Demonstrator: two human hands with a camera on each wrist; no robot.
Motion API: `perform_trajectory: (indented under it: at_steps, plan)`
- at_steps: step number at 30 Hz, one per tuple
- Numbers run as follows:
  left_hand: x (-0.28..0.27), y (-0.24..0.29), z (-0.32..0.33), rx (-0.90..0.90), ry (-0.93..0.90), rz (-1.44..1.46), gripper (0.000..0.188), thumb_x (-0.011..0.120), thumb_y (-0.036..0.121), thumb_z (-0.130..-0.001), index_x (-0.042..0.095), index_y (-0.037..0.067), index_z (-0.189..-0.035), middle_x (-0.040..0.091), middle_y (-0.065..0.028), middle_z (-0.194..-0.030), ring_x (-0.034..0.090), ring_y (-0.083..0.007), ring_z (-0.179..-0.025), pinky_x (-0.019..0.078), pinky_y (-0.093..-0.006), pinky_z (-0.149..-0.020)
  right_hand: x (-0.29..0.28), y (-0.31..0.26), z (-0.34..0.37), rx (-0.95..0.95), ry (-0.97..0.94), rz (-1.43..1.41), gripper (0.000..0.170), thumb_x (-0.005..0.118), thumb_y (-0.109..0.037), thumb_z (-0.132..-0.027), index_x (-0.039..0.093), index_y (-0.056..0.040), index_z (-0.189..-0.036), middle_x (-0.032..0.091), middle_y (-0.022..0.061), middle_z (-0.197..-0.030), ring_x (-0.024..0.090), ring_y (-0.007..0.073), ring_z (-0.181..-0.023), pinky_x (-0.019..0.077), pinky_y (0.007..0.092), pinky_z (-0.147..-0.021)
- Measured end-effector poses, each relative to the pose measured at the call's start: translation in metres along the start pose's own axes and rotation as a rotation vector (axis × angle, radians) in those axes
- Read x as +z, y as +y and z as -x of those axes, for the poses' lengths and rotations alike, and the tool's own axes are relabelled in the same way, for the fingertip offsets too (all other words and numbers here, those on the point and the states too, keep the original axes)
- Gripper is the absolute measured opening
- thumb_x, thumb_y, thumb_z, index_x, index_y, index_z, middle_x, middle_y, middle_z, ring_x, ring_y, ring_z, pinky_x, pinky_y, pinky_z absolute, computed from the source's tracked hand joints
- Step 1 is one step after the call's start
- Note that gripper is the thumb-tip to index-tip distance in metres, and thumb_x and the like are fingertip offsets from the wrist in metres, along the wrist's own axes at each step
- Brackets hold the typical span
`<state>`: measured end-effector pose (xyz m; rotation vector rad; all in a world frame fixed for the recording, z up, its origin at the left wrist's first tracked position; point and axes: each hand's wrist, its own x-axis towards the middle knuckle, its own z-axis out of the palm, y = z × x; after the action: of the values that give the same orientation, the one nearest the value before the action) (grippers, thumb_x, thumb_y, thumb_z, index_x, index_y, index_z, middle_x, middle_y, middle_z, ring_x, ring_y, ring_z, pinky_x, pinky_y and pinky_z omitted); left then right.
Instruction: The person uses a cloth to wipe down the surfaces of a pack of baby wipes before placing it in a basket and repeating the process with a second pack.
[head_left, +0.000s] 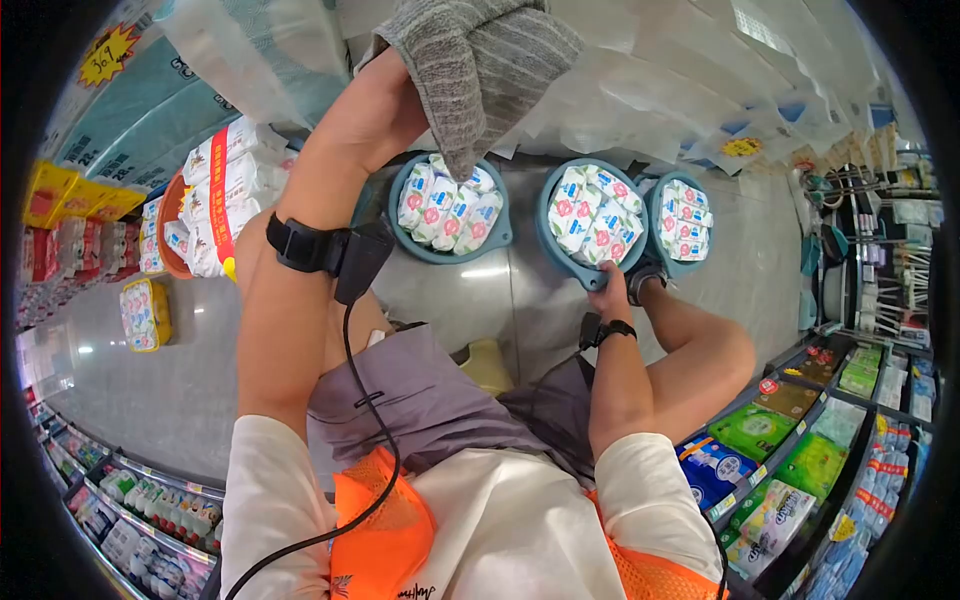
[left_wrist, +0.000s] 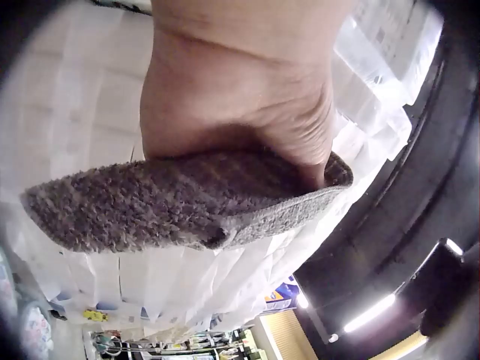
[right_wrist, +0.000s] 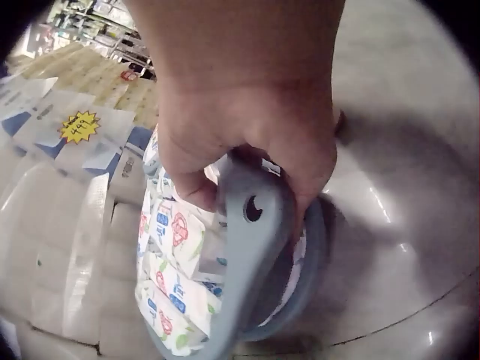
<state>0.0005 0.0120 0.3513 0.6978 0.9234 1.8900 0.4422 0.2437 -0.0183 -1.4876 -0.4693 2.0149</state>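
My left hand (left_wrist: 247,112) holds a grey ribbed towel (head_left: 490,70) up against pale plastic-wrapped stacks; the cloth hides its fingers. Low on the right, my right hand (right_wrist: 247,127) grips the holed handle (right_wrist: 259,206) of a blue-grey basin (head_left: 545,205), thumb on one side and fingers on the other. Small white packets (head_left: 597,215) with pink and blue print fill that basin. Close beside it stands a second basin (head_left: 655,240) of the same kind. Another one (head_left: 400,225), also full of packets, sits on the floor below the towel.
To the left are an orange tub (head_left: 172,245) with white packs and a yellow basket (head_left: 160,300). Shelves of tissue packs (head_left: 755,430) run along the right. Bottles line a shelf (head_left: 160,510) at lower left. A greenish stool (head_left: 485,365) shows between the person's legs.
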Motion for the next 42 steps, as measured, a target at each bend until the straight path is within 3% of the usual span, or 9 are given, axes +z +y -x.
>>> perform_trajectory:
  at_steps: [5,12,15,22,25,31,37,41,42]
  plan:
    - [-0.003,-0.002,-0.009,-0.043,-0.154,0.058,0.049,0.061,0.036,-0.107,0.060,0.004,-0.144,0.066,-0.0125,-0.141,0.062,-0.0286,-0.131,0.0487,-0.0471,-0.115,0.005,-0.002,0.001,0.031,0.016,-0.123,0.037,0.062,-0.002,-0.092,0.060,0.0044,-0.129,0.070,0.0146,-0.125,0.069,0.0333,-0.114,0.0578,0.0459,-0.104]
    - [0.019,0.001,-0.008,-0.083,0.071,0.012,0.047,0.058,0.034,-0.109,0.059,0.004,-0.145,0.066,-0.0105,-0.141,0.062,-0.0257,-0.130,0.0473,-0.0437,-0.115,-0.006,-0.004,-0.013,-0.045,-0.029,-0.059,0.037,0.061,0.000,-0.090,0.059,0.0065,-0.126,0.069,0.0157,-0.127,0.069,0.0331,-0.112,0.0581,0.0461,-0.103]
    - [0.012,-0.001,-0.010,-0.099,0.034,0.025,0.048,0.056,0.034,-0.110,0.057,0.005,-0.148,0.066,-0.0098,-0.142,0.063,-0.0249,-0.130,0.0477,-0.0428,-0.114,0.010,-0.015,0.021,-0.143,-0.043,0.076,0.022,0.061,-0.001,-0.089,0.062,0.0007,-0.110,0.067,0.0097,-0.110,0.067,0.0260,-0.096,0.0567,0.0401,-0.084]
    - [0.015,0.015,0.002,-0.034,-0.117,0.045,0.047,0.058,0.033,-0.110,0.058,0.005,-0.148,0.068,-0.0074,-0.139,0.064,-0.0202,-0.126,0.0489,-0.0393,-0.111,0.050,-0.008,0.078,-0.149,-0.081,0.387,0.010,0.067,-0.003,-0.086,0.065,-0.0019,-0.096,0.066,0.0034,-0.090,0.064,0.0184,-0.078,0.0503,0.0343,-0.069]
    - [0.013,0.020,0.004,-0.034,-0.051,0.062,0.045,0.060,0.035,-0.109,0.064,0.005,-0.143,0.071,-0.0053,-0.135,0.067,-0.0174,-0.122,0.0505,-0.0360,-0.107,0.075,0.017,0.092,-0.069,-0.263,0.473,0.031,0.070,-0.003,-0.085,0.061,-0.0002,-0.115,0.068,0.0070,-0.099,0.067,0.0227,-0.088,0.0547,0.0397,-0.076]
    - [0.014,0.034,0.012,-0.060,0.042,0.090,0.043,0.064,0.035,-0.106,0.067,0.007,-0.138,0.072,-0.0032,-0.131,0.068,-0.0154,-0.120,0.0509,-0.0338,-0.105,0.176,0.092,0.133,0.006,-0.399,0.537,0.034,0.072,-0.005,-0.085,0.061,-0.0059,-0.118,0.069,0.0042,-0.107,0.066,0.0192,-0.090,0.0491,0.0345,-0.070]
    - [0.000,0.031,0.010,-0.018,0.017,0.133,0.043,0.067,0.036,-0.105,0.068,0.007,-0.137,0.073,-0.0030,-0.129,0.069,-0.0154,-0.119,0.0508,-0.0342,-0.105,0.208,0.129,0.105,0.070,-0.429,0.612,0.038,0.071,-0.006,-0.087,0.057,-0.0085,-0.123,0.068,0.0012,-0.104,0.062,0.0168,-0.086,0.0433,0.0344,-0.068]
    - [-0.004,0.030,0.009,-0.020,0.081,0.101,0.044,0.064,0.036,-0.106,0.066,0.007,-0.138,0.072,-0.0051,-0.131,0.068,-0.0175,-0.120,0.0512,-0.0370,-0.106,0.204,0.126,0.080,0.086,-0.442,0.527,0.029,0.068,-0.004,-0.088,0.058,-0.0089,-0.114,0.067,0.0015,-0.104,0.060,0.0156,-0.086,0.0408,0.0343,-0.067]
    - [0.000,0.034,0.012,-0.018,0.090,0.090,0.045,0.061,0.037,-0.108,0.064,0.006,-0.141,0.071,-0.0068,-0.133,0.068,-0.0197,-0.122,0.0514,-0.0394,-0.107,0.198,0.128,0.066,0.074,-0.432,0.466,0.029,0.066,-0.002,-0.089,0.061,-0.0067,-0.117,0.068,0.0046,-0.107,0.064,0.0189,-0.092,0.0472,0.0370,-0.072]
